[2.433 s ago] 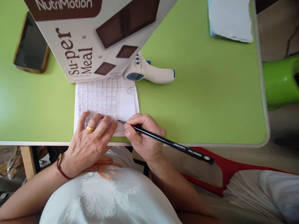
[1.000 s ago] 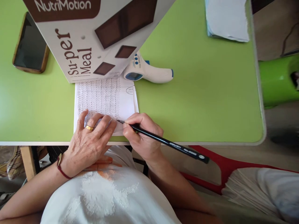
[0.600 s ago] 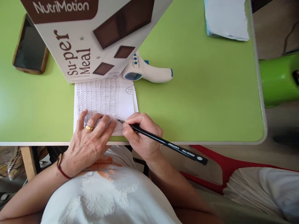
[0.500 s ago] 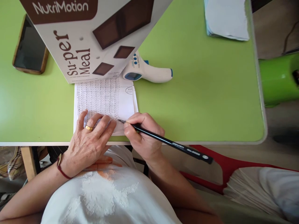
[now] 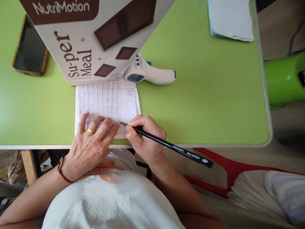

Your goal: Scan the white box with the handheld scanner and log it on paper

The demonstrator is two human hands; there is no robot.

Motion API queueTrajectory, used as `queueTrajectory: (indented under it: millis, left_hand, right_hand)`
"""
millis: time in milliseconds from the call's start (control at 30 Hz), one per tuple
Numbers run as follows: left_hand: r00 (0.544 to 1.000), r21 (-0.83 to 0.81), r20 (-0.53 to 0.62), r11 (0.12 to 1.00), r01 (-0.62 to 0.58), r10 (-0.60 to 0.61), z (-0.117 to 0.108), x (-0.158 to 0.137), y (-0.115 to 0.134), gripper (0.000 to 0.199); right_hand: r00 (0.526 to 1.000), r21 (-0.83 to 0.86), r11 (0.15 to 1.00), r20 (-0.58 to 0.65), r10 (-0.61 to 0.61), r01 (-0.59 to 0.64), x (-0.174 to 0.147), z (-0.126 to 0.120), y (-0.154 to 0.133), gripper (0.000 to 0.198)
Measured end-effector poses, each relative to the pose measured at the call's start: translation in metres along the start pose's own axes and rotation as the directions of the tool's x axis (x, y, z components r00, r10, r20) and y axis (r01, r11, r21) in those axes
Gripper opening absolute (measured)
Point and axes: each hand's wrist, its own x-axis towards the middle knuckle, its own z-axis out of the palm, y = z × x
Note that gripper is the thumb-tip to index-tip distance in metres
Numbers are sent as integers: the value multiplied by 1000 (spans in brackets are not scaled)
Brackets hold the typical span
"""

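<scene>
A white sheet of paper (image 5: 128, 101) filled with dense rows of small handwritten marks lies at the table's near edge. My left hand (image 5: 95, 136), with a gold ring, rests on its lower part, fingers spread, covering some of the writing. In my right hand (image 5: 147, 136) a black pen (image 5: 166, 143) is pinched near its tip. The tip touches or hovers just over the paper, close to my left fingertips; contact I cannot tell. The pen's back end slants down to the right, past the table edge.
A NutriMotion box (image 5: 78, 41) stands over the paper's far edge. Beside it lies a white infrared thermometer (image 5: 157, 76). A phone (image 5: 30, 47) lies at the left, folded papers (image 5: 231, 19) at the far right. A red chair (image 5: 221, 171) is below the green table (image 5: 209, 105).
The pen's back end has swung slightly left and down, and my right hand has shifted a little left. My left hand and the paper stay in place.
</scene>
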Motion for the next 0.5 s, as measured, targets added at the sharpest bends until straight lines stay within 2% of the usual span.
queueTrajectory:
  millis: [500]
  left_hand:
    - [1000,-19,-8,1000,-5,5,0,-1,-1,48]
  right_hand:
    - [999,20,999,-30,40,-39,-3,1,3,13]
